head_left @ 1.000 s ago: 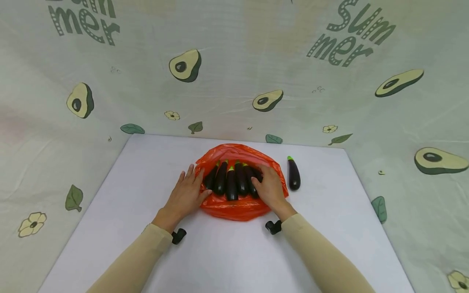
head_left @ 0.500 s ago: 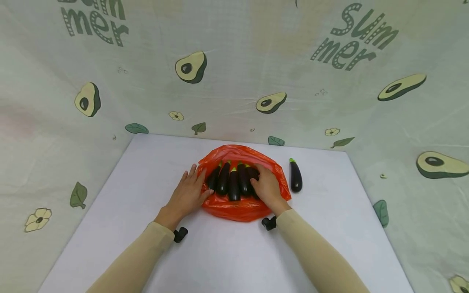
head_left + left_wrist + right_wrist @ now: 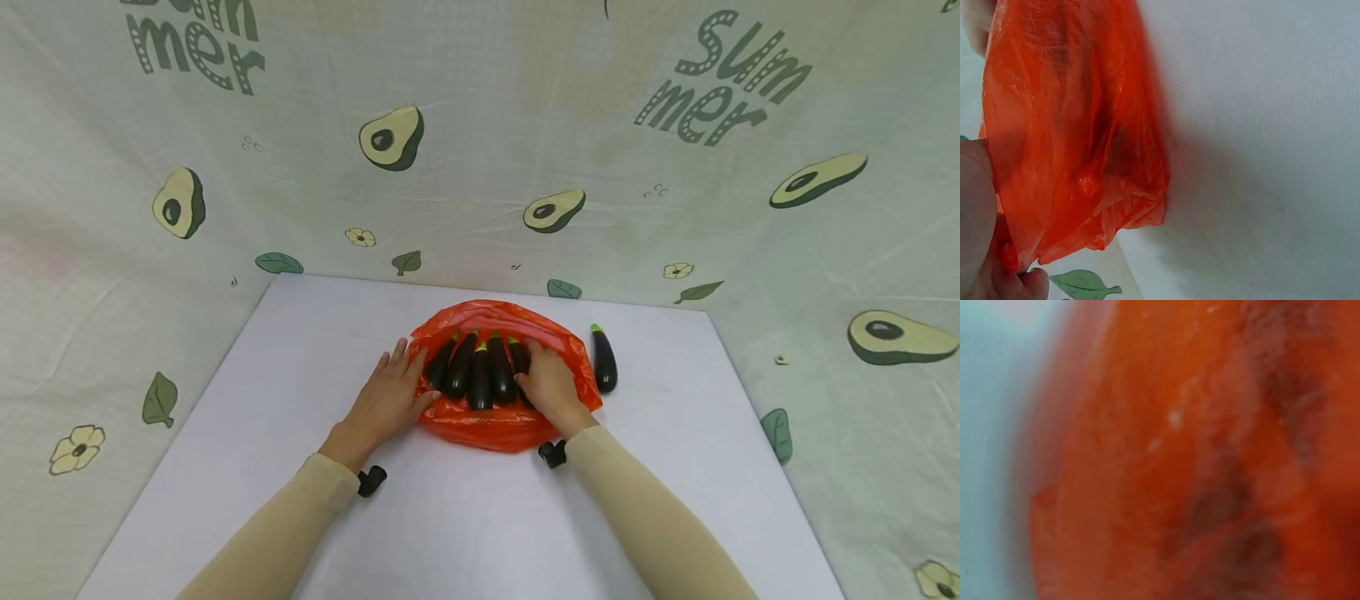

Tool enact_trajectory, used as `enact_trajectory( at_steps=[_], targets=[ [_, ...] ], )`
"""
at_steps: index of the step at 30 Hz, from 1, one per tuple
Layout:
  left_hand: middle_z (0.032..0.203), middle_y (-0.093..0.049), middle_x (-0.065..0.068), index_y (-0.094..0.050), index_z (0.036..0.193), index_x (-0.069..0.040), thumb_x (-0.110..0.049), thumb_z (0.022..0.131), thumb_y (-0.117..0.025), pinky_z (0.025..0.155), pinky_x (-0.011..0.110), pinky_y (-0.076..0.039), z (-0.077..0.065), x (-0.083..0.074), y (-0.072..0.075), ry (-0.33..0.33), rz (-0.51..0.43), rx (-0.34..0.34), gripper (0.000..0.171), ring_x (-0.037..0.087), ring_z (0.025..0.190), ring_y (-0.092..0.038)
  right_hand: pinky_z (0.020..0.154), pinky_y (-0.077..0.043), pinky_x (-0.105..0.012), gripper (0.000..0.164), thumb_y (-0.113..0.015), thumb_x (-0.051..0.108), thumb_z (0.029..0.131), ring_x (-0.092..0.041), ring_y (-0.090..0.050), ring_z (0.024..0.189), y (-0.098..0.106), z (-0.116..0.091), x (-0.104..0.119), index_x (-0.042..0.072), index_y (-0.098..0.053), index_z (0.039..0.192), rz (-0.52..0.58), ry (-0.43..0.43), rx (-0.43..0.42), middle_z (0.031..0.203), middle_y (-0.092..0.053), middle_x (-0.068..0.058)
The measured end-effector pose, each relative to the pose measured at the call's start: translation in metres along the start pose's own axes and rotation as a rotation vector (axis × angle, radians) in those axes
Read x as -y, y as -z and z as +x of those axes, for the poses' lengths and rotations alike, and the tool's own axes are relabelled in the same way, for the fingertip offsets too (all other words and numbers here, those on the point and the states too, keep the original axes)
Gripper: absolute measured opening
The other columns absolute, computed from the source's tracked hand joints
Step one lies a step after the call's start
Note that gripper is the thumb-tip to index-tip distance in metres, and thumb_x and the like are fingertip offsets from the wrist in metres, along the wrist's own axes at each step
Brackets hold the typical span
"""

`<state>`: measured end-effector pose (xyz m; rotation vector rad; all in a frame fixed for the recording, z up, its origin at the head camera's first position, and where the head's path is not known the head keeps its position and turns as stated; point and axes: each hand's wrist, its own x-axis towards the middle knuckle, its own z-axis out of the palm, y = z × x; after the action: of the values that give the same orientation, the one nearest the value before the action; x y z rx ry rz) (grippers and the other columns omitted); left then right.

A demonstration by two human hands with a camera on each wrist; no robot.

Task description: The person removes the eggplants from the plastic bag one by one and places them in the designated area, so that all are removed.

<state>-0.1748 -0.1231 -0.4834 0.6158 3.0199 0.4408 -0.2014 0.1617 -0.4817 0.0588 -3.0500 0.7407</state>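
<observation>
Eggplants (image 3: 481,381) in red bag (image 3: 486,432); right grip (image 3: 553,387) on one, left grip (image 3: 387,400) alongside.

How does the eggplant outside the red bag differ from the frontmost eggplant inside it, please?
The outside eggplant lies on the white table; the frontmost eggplant lies in the red bag. The outside eggplant lies singly; the frontmost eggplant sits among others. Both are dark with green tops.
</observation>
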Motion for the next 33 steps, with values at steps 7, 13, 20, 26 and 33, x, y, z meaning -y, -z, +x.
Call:
enact_trajectory(
  at_steps=[7,13,20,26,33],
  targets=[
    [0.169,-0.030,0.027,-0.031,0.164,0.001,-0.047,0.103,-0.065,0.131,0.057,-0.017,-0.001,-0.001,-0.002,0.003,0.006,0.006,0.085,0.040,0.163,-0.015,0.090,-0.062,-0.058,0.074,-0.080,0.028,0.096,-0.034,-0.072,0.088,-0.005,0.001,0.002,0.010,-0.043,0.157,-0.134,0.004,0.009,0.111,-0.076,-0.017],
    [0.169,-0.031,0.026,-0.032,0.164,0.001,-0.046,0.103,-0.065,0.131,0.057,-0.018,-0.002,-0.002,-0.003,0.006,0.005,0.007,0.084,0.040,0.163,-0.015,0.088,-0.061,-0.063,0.068,-0.079,0.031,0.096,-0.036,-0.070,0.080,-0.005,0.002,0.006,0.010,-0.046,0.151,-0.133,-0.050,0.039,0.100,-0.075,-0.016],
    [0.170,-0.030,0.026,-0.033,0.163,0.001,-0.047,0.104,-0.064,0.132,0.056,-0.017,-0.004,-0.002,-0.002,0.009,-0.006,0.005,0.083,0.040,0.163,-0.014,0.106,-0.055,-0.060,0.076,-0.080,0.027,0.095,-0.038,-0.068,0.116,-0.001,0.004,-0.001,0.011,-0.042,0.159,0.123,-0.160,0.126,0.139,-0.068,-0.018],
    [0.169,-0.030,0.027,-0.033,0.163,0.002,-0.046,0.103,-0.065,0.132,0.057,-0.017,-0.005,-0.004,0.002,0.011,-0.017,0.006,0.083,0.040,0.163,-0.014,0.104,-0.057,-0.056,0.073,-0.078,0.021,0.095,-0.037,-0.062,0.124,0.000,0.004,-0.012,0.013,-0.042,0.159,0.360,-0.165,0.132,0.142,-0.063,-0.019],
    [0.170,-0.029,0.027,-0.031,0.164,0.002,-0.047,0.103,-0.065,0.132,0.057,-0.017,-0.005,-0.005,0.002,0.012,-0.026,0.008,0.085,0.040,0.163,-0.014,0.111,-0.053,-0.056,0.075,-0.076,0.016,0.096,-0.038,-0.055,0.135,0.003,-0.002,-0.021,0.020,-0.039,0.162,0.560,-0.189,0.143,0.148,-0.056,-0.017]
  ],
)
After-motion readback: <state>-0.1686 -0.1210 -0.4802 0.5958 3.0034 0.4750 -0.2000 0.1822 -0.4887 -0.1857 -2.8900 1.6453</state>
